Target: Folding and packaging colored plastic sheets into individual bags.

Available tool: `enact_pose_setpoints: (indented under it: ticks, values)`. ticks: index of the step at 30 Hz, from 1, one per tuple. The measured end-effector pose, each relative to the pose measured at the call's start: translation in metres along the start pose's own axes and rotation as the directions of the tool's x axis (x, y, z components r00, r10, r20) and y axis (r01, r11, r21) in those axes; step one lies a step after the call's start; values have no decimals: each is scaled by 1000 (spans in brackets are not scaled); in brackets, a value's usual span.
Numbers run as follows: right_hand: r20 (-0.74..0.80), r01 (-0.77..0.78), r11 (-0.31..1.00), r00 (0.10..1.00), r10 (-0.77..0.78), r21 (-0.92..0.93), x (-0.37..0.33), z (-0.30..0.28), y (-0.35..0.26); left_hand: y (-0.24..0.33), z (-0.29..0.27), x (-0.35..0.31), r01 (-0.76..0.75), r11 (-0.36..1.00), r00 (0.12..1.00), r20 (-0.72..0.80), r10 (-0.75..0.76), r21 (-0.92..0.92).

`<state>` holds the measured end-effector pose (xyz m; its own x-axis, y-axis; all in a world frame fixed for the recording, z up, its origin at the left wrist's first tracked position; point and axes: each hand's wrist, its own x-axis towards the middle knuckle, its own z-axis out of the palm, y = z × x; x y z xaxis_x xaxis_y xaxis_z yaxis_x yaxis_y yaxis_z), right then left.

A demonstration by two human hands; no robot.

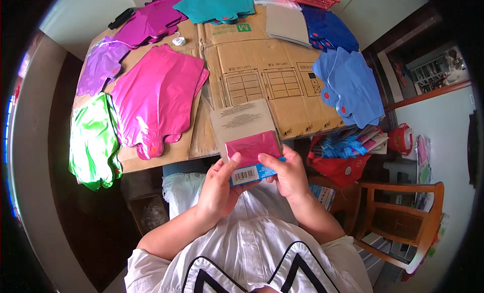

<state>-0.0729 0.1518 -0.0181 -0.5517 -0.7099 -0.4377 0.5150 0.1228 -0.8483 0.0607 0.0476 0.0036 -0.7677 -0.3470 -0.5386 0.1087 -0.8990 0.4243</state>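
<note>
Just past the table's near edge, both my hands hold a clear flat packet with a grey card (pixel 242 116) in it. A folded piece of pink foil (pixel 254 144) lies against the card, above a blue strip with a barcode (pixel 245 175). My left hand (pixel 220 184) grips the packet's lower left, thumb on the pink foil. At the lower right, my right hand (pixel 290 176) has its thumb pressed on the front; its other fingers are mostly behind. Nearest on the table is a pile of flat, shiny pink foil balloons (pixel 156 94).
Cardboard (pixel 262 51) covers the table. Around it lie green (pixel 93 137), lilac (pixel 101 63), purple (pixel 151 18), teal (pixel 217 5), dark blue (pixel 330 28) and light blue (pixel 350 86) foil piles. Grey cards (pixel 287 23) are stacked at the back. A red bag (pixel 338 167) and wooden chair (pixel 426 212) stand right.
</note>
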Motion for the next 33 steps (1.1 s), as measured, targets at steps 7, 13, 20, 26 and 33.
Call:
enact_pose_setpoints:
  ticks: [7, 13, 20, 26, 33]
  values:
    - [-11, 262, 850, 954, -300, -458, -2, 2, -1, -12, -12, 4, -134, 989, 991, -16, 135, 67]
    - [659, 585, -371, 411, -630, -721, -46, -3, -30, -7, -12, 1, -105, 989, 993, -36, 110, 103]
    - [820, 750, -379, 375, -432, -542, -15, -4, -35, 0, -22, 2, -3, 998, 995, 100, 9, -55]
    - [687, 771, -86, 504, -524, -631, -8, 7, -39, -22, -44, 6, -151, 967, 943, 263, 203, -207]
    - [589, 725, 34, 585, -558, -688, -10, 17, -37, -24, -20, 6, -306, 950, 952, 35, 304, 68]
